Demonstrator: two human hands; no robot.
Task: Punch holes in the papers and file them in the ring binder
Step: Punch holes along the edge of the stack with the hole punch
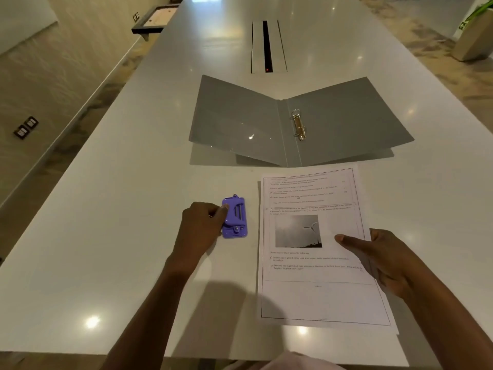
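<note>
The papers (314,289) lie near the table's (106,236) front edge. The right hand (384,260) pinches their right side, thumb on top. Just left, the left hand (200,228) grips the purple punch (236,220). Beyond, the grey binder (240,124) lies open, rings (298,125) beside its spine.

Grey ring binder (240,121), lying open; printed papers (314,295) stacked just before it; purple hole punch (234,218) left of papers.
</note>
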